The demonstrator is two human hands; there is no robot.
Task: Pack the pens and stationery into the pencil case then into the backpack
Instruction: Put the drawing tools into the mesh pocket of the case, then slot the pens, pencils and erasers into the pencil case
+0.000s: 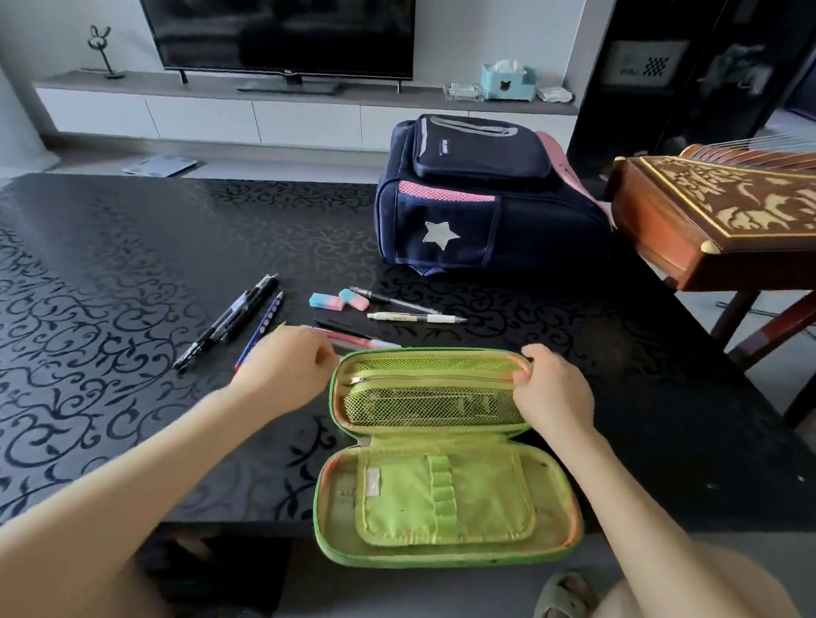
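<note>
Two erasers (325, 300) and several pens (233, 321) lie loose just beyond the open pencil case (448, 500), so I judge packing has barely begun. The right hand (550, 392) pinches the case's lid rim. The left hand (284, 373) curls at its far-left corner, grip unclear. Next: gather the pens inward. Farther beyond the case, the backpack (487, 204) looks closed and needs opening.

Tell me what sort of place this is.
Probably a home living room: a flat television stands on a low white media console with a tissue box, and a zither sits beside the dark patterned table.
</note>
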